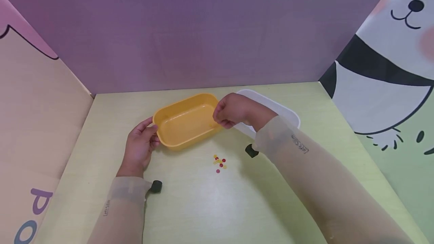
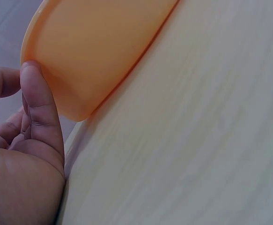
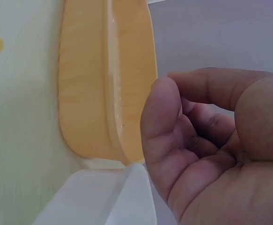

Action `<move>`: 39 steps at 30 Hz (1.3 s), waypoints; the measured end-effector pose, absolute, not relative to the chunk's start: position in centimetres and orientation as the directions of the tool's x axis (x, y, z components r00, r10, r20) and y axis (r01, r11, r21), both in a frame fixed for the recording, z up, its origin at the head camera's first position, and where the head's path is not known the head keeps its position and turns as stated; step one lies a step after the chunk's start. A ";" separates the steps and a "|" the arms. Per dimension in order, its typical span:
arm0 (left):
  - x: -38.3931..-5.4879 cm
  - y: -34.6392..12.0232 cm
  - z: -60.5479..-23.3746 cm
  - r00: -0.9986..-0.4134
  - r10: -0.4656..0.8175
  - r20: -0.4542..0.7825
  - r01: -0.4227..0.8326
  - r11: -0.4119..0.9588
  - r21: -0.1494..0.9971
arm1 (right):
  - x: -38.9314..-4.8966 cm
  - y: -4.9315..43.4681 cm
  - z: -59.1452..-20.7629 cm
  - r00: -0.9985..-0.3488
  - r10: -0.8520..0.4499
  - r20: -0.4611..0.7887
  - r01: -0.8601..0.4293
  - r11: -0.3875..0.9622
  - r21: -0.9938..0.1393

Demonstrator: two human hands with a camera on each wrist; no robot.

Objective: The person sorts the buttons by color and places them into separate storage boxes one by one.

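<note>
My left hand pinches the left end of a yellow tray, its thumb lying along the rim in the left wrist view. At the tray's opposite end, my right hand hangs over the rim with fingers curled and the tips of thumb and index finger together. Nothing shows between those tips. Nearer to me on the table lies a small group of red and yellow discs. A faint yellowish patch shows inside the tray beside the right fingertips.
A white tray stands to the right of the yellow one, partly covered by my right hand and forearm. Behind the pale table rises a purple wall. Printed panels border both sides.
</note>
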State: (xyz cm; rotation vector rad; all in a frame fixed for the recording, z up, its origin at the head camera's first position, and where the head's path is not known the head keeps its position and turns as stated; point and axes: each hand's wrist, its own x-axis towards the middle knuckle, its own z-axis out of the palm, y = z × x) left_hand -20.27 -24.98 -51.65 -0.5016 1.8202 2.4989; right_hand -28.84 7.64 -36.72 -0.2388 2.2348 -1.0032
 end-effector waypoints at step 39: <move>-20.3 -25.0 -51.8 -0.953 -0.176 -0.247 -0.179 -0.330 0.927 | -22.4 10.2 -42.8 -0.721 -0.479 -0.501 -0.100 0.787 -0.609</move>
